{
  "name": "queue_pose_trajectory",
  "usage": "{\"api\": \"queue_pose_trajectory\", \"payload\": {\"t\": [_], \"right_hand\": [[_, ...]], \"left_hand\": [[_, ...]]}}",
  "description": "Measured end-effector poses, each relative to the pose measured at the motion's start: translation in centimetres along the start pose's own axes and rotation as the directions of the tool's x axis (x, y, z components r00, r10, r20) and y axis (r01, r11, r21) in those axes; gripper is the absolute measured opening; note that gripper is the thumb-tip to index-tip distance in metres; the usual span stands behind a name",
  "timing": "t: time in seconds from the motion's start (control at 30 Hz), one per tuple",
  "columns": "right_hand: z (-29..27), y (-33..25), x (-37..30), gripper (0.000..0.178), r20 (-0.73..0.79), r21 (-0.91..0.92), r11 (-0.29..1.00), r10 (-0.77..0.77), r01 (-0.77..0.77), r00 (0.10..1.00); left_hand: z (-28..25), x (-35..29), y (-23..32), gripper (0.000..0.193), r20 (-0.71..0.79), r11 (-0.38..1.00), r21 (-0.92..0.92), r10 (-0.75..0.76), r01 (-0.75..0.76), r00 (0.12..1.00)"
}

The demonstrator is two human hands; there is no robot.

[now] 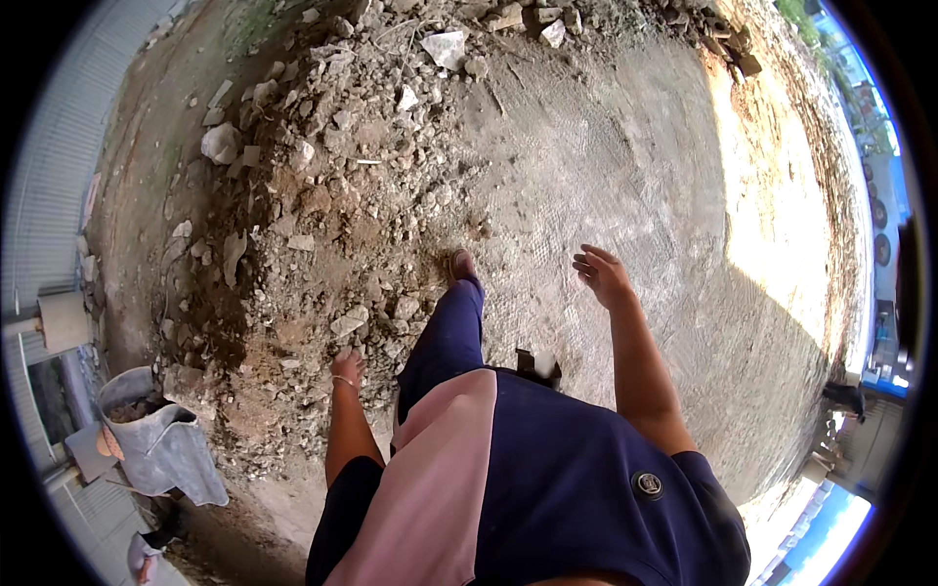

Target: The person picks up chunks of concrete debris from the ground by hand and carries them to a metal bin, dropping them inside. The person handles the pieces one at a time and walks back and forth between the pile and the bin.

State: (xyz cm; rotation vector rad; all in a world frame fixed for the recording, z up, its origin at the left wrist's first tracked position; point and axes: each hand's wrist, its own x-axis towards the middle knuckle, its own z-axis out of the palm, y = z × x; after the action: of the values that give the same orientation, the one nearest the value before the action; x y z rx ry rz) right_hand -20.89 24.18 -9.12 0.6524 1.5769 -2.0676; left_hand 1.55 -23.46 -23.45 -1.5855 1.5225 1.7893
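Note:
My right hand (603, 273) is held out over the grey ground, its fingers loosely bent and apart, with nothing in them. On the left, my left hand (347, 367) hangs beside my leg above the edge of the rubble, a thin band round its wrist. Its fingers are foreshortened but look loose, and no object shows in them. One foot (462, 264) in a sandal is set forward where the rubble meets the flatter ground. Close to the left hand lies a pale stone (350, 321), not touched by it.
A heap of broken stones and soil (322, 186) spreads along the left and far side. Larger white rocks (446, 49) lie in it. A grey, bent-sided container (161, 439) stands at the left by a corrugated wall (59, 186). Textured ground (606, 156) extends right toward a sunlit patch (772, 195).

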Motion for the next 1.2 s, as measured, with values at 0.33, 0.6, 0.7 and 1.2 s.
{"api": "queue_pose_trajectory", "payload": {"t": [0.33,0.6,0.7,1.2], "right_hand": [[-11.8,-3.6,6.3,0.026,-0.427,0.099,0.922,0.38,-0.375,0.821],[-21.6,-11.1,14.7,0.011,-0.46,0.326,0.792,0.61,-0.516,0.645],[-21.6,-20.3,26.1,0.01,-0.562,0.232,0.884,0.463,-0.407,0.685],[6.5,-47.6,67.2,0.026,0.076,-0.735,0.672,0.21,-0.088,0.975]], "left_hand": [[18.6,1.5,20.2,0.034,0.08,0.986,0.135,0.086,-0.096,0.993],[33.0,4.9,35.3,0.027,0.043,0.962,-0.139,0.242,-0.234,0.969],[36.3,4.0,36.8,0.032,-0.058,0.968,-0.185,0.163,-0.171,0.985],[54.3,14.2,49.9,0.05,-0.008,0.859,-0.511,0.014,-0.017,1.0]]}}
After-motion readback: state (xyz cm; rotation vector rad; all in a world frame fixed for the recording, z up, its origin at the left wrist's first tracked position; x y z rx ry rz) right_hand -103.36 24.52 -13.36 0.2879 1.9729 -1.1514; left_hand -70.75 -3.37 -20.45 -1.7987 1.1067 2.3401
